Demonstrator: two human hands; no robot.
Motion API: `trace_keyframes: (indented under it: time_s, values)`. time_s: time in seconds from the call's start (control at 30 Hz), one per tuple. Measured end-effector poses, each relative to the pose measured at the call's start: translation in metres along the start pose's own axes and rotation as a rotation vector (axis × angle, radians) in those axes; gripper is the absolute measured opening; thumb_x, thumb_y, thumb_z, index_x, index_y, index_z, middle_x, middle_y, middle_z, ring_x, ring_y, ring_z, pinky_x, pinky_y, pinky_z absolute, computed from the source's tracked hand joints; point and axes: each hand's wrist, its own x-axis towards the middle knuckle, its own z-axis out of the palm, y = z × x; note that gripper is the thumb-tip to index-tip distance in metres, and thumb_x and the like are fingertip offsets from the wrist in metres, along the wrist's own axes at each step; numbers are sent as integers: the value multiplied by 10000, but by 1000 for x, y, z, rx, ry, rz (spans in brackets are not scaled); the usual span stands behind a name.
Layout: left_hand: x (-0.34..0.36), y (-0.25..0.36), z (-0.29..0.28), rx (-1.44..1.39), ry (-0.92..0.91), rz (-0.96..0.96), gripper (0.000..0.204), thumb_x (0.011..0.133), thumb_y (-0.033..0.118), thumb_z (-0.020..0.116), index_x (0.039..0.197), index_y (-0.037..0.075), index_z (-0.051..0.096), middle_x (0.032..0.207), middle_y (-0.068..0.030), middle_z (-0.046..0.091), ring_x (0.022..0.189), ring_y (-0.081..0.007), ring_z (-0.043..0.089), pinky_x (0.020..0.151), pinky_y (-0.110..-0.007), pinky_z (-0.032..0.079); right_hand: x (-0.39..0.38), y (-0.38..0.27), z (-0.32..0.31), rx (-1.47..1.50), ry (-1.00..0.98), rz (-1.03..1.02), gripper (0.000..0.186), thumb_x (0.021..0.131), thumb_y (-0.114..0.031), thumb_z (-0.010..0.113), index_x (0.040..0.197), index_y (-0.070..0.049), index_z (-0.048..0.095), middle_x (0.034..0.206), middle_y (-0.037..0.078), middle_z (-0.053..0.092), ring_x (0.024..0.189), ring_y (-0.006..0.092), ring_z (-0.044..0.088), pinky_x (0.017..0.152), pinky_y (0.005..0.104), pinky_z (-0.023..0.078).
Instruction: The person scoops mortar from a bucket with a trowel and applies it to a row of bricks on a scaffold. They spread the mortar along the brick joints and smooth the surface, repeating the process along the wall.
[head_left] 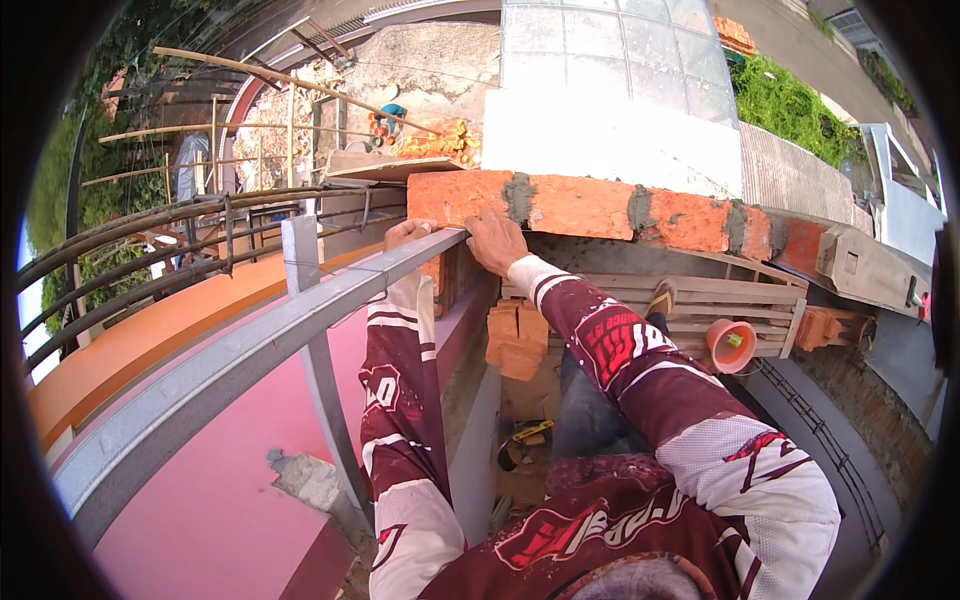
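Observation:
The end brick of a row of orange bricks lies just beyond both hands. My left hand is at its near left edge, fingers bent together and partly hidden behind a grey metal beam. Beside the beam's far end, my right hand presses its curled fingertips against the brick's near face. Both hands are closed; anything small between the fingers is too fine to make out. Grey mortar fills the joint to the right of this brick.
A stack of loose bricks sits below my right forearm, near wooden slats. An orange bucket stands on the slats. Bent steel bars run along the left. A yellow-handled tool lies below. Far off, a person bends near bricks.

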Motion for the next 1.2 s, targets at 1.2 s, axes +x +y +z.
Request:
trace_keyframes:
  time_s: [1.2]
  values:
    - [23,-59,-31,-463,-169,-51,177,923,147,641,922,-28,613,829,-121,671,637,-184,632,579,-299,542,-3,-26,-4,771,-51,439,147,911,-141,583,922,4,602,853,166,659,833,286,653,761,397,494]
